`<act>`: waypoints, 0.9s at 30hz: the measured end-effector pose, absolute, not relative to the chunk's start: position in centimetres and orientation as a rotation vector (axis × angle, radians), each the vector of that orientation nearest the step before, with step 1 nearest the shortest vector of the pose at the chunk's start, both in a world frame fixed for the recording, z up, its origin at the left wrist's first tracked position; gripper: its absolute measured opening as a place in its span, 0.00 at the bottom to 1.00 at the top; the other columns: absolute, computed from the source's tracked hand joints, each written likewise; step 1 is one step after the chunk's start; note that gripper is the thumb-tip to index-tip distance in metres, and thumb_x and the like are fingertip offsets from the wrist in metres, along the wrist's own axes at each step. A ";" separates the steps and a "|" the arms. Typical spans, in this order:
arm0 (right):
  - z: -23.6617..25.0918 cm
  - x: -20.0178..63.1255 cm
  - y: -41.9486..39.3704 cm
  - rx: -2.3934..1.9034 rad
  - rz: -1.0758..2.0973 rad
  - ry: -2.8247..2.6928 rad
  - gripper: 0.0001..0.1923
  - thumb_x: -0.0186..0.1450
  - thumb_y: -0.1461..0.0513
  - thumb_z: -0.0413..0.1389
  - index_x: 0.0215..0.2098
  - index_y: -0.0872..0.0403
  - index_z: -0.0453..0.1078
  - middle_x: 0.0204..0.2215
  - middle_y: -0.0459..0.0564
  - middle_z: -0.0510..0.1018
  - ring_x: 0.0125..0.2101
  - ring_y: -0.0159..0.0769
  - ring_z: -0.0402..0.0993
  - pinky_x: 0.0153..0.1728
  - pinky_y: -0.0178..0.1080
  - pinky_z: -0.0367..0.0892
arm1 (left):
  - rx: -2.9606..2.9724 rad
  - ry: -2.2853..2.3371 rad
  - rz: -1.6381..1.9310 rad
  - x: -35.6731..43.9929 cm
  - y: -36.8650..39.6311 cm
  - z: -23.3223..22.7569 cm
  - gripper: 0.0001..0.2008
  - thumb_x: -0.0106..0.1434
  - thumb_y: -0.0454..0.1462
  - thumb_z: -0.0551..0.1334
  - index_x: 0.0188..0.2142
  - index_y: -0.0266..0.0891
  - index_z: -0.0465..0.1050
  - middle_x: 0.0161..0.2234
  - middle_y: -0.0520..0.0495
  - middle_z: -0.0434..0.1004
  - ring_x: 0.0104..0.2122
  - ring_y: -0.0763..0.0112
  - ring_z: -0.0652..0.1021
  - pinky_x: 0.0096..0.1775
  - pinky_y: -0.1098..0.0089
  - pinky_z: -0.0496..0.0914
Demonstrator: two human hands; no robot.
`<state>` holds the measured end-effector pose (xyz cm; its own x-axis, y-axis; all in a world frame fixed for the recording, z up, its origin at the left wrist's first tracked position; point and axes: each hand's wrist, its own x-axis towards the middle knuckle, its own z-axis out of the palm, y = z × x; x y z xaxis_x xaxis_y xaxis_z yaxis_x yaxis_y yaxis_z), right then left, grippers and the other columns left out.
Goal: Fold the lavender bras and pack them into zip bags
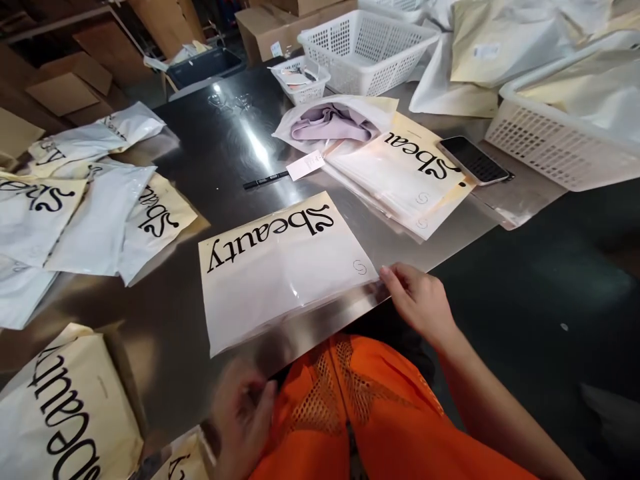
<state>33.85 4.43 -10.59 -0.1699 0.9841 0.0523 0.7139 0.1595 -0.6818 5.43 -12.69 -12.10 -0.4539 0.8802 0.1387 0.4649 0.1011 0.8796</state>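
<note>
A flat white-and-cream plastic mailer bag [287, 277] with black "Sbeauty" lettering lies on the metal table in front of me. My right hand [417, 297] pinches its near right corner between thumb and fingers. Low in the view, my left hand [245, 417] hangs close to the table's front edge, apart from that bag; it is smeared by motion and its fingers are unclear. Beyond the bag, more flat mailers [400, 180] are stacked, and an opened one behind them shows folded lilac fabric [333, 125]. A white card [305, 165] rests by a black marker [265, 181].
Several filled mailers [100, 213] are piled at the left, with another [65, 407] nearer. A phone [474, 160] lies right of the stack. White plastic baskets [367, 57] stand at the back, and one [560, 143] holding bags is at the right. Cardboard boxes [75, 87] are behind.
</note>
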 end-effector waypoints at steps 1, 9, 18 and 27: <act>-10.8 34.6 5.3 -1.670 0.862 -1.936 0.26 0.71 0.46 0.46 0.23 0.53 0.67 0.19 0.47 0.71 0.20 0.32 0.66 0.24 0.35 0.59 | 1.127 1.752 1.192 7.7 -11.7 -12.0 0.15 0.56 0.48 0.66 0.22 0.42 0.67 0.19 0.52 0.66 0.21 0.70 0.67 0.23 0.69 0.61; -11.0 33.3 4.2 -1.196 1.891 -1.509 0.26 0.64 0.42 0.55 0.23 0.54 0.62 0.14 0.42 0.66 0.16 0.28 0.62 0.19 0.32 0.56 | 0.426 1.024 0.919 20.9 -2.0 -12.6 0.29 0.50 0.64 0.61 0.23 0.40 0.65 0.13 0.54 0.63 0.12 0.77 0.60 0.17 0.73 0.48; -11.6 32.9 1.5 -1.176 1.749 -1.010 0.25 0.63 0.50 0.59 0.18 0.53 0.54 0.15 0.41 0.53 0.15 0.26 0.49 0.15 0.34 0.47 | 0.247 1.163 1.384 15.8 -3.6 -10.1 0.26 0.53 0.54 0.62 0.14 0.43 0.53 0.08 0.58 0.51 0.10 0.80 0.54 0.15 0.73 0.48; -12.7 36.7 3.9 -1.494 1.271 -1.647 0.23 0.64 0.45 0.53 0.18 0.47 0.61 0.16 0.52 0.66 0.16 0.41 0.63 0.16 0.46 0.59 | -0.248 1.398 1.858 4.1 -11.4 -8.9 0.19 0.54 0.39 0.62 0.14 0.41 0.54 0.09 0.58 0.52 0.08 0.81 0.55 0.11 0.78 0.50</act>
<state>36.70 3.87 -12.70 -0.2117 0.9608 -0.1789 0.4165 -0.0769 -0.9059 4.06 -11.41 -8.91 -0.6753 0.4644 -0.5730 -0.6790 -0.0883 0.7288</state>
